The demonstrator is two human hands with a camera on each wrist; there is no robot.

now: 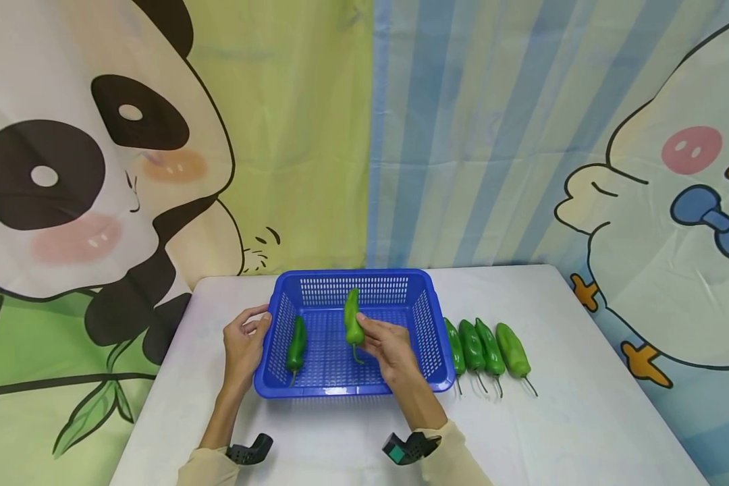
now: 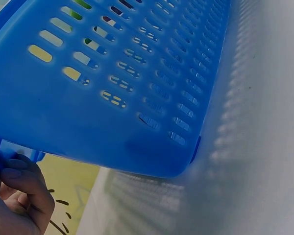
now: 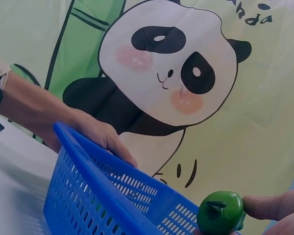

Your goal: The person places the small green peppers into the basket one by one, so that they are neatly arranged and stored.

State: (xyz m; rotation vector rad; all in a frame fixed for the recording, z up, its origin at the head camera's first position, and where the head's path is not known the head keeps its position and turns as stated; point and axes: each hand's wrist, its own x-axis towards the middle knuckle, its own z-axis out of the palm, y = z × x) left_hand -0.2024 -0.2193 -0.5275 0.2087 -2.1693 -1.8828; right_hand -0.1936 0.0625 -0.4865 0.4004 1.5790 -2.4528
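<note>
A blue plastic basket (image 1: 355,391) with slotted walls stands on the white table. My left hand (image 1: 243,341) grips its left rim; in the left wrist view the curled fingers (image 2: 27,188) hold the edge at the lower left. Over the basket, my right hand (image 1: 391,347) pinches a green pepper (image 1: 353,317) between thumb and fingers, stem toward me. The right wrist view shows this pepper (image 3: 220,213) stem-end on, above the rim. Another green pepper (image 1: 296,344) lies inside, near the basket's left wall.
Several green peppers (image 1: 472,345) lie in a row on the white table (image 1: 583,405), just right of the basket, stems toward me. The nearest one is partly hidden by the basket's rim. A printed curtain (image 1: 304,135) hangs behind the table.
</note>
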